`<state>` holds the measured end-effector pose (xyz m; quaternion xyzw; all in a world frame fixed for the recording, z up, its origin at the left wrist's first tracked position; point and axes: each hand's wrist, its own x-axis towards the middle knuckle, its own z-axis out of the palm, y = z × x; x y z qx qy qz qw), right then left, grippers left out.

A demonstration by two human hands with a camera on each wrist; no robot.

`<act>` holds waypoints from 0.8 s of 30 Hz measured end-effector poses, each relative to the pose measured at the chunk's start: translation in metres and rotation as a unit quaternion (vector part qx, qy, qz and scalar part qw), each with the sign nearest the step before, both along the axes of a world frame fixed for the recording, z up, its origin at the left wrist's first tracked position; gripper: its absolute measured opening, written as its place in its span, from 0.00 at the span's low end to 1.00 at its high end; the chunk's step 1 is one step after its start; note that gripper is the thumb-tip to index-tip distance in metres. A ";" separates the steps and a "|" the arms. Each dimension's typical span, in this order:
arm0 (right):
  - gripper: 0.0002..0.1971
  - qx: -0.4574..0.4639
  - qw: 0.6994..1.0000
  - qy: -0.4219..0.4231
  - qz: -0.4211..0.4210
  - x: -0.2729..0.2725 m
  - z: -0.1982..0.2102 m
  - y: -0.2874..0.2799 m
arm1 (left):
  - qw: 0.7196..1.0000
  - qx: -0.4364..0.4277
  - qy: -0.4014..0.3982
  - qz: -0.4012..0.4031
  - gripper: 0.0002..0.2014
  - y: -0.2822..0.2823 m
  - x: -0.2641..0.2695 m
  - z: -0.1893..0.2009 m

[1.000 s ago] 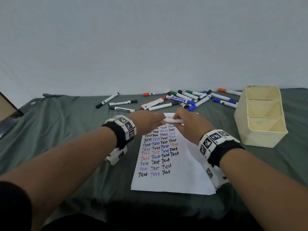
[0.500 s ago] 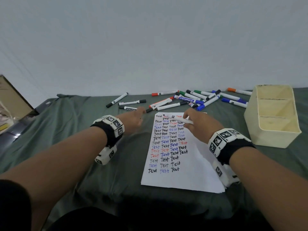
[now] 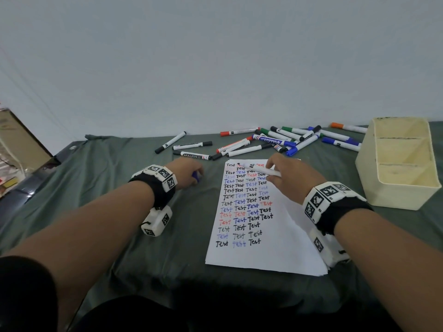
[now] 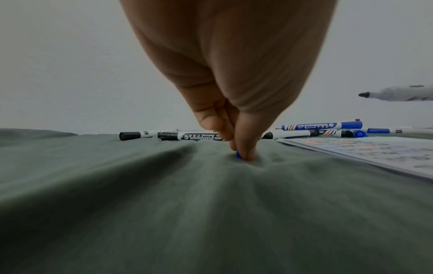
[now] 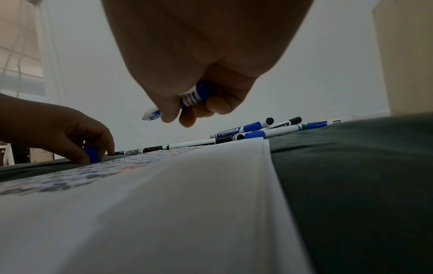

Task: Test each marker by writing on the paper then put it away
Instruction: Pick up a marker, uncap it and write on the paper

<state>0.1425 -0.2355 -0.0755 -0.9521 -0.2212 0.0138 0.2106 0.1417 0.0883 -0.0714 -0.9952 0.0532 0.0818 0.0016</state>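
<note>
My right hand (image 3: 285, 178) (image 5: 187, 111) holds an uncapped white marker (image 3: 262, 170) (image 5: 187, 100) with blue markings over the top of the paper (image 3: 271, 248), tip pointing left. The sheet carries rows of the word "Test" in black, blue and red. Left of the paper, my left hand (image 3: 189, 173) (image 4: 241, 148) pinches the blue cap (image 3: 195, 176) (image 5: 91, 154) against the green cloth. The cap shows only as a sliver (image 4: 238, 154) in the left wrist view. The marker's dark tip (image 4: 364, 94) shows at the right there.
Several capped markers (image 3: 273, 140) in black, blue, red, green and orange lie scattered beyond the paper. A cream three-compartment organizer (image 3: 398, 188) stands at the right. A green cloth (image 3: 107, 212) covers the table; clutter sits at the far left edge.
The hands were together on the marker above the paper. The left hand pulled the cap off and carried it left down to the cloth; the right hand keeps the uncapped marker.
</note>
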 end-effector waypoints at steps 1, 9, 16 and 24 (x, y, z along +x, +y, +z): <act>0.08 0.001 1.000 -0.001 0.000 0.000 0.000 0.000 | 1.000 -0.012 0.001 0.010 0.18 0.000 0.000 -0.001; 0.11 0.025 0.999 -0.023 -0.006 0.002 -0.004 -0.001 | 0.993 0.025 -0.105 -0.037 0.32 -0.029 -0.014 0.010; 0.17 0.016 0.998 -0.056 0.022 0.000 0.000 -0.001 | 0.985 0.036 0.158 -0.056 0.63 -0.087 -0.063 -0.024; 0.38 0.116 0.992 -0.030 0.035 -0.008 0.008 -0.007 | 0.984 0.028 0.170 -0.040 0.64 -0.089 -0.064 -0.036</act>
